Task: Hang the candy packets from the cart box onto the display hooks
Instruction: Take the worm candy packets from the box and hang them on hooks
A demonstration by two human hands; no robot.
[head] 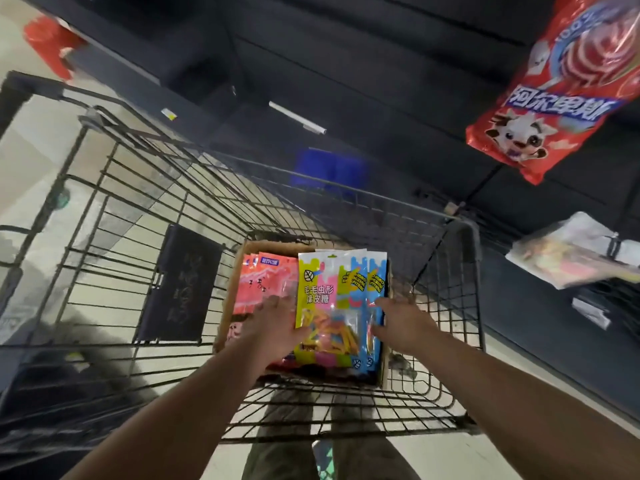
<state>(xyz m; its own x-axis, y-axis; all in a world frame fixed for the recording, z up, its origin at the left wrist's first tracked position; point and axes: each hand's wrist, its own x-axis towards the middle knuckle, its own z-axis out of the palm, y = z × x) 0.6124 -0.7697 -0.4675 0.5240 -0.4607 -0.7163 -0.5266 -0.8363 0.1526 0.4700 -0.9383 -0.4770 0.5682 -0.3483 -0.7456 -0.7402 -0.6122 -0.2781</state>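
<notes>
A cardboard box [227, 306] sits in the wire cart [114, 216]. It holds a stack of colourful gummy candy packets [332, 289] and pink-red packets [252, 285] to their left. My left hand [273, 323] grips the left edge of the colourful stack, thumb on its front. On the stack's right edge my right hand [401, 320] holds it with fingers curled round. The stack stands upright between both hands, over the box.
A big red lollipop bag [554, 88] hangs at the upper right on the dark display. Clear packets [571, 254] hang on a hook at mid right. A dark board [180, 282] leans inside the cart. My legs and a shoe show below.
</notes>
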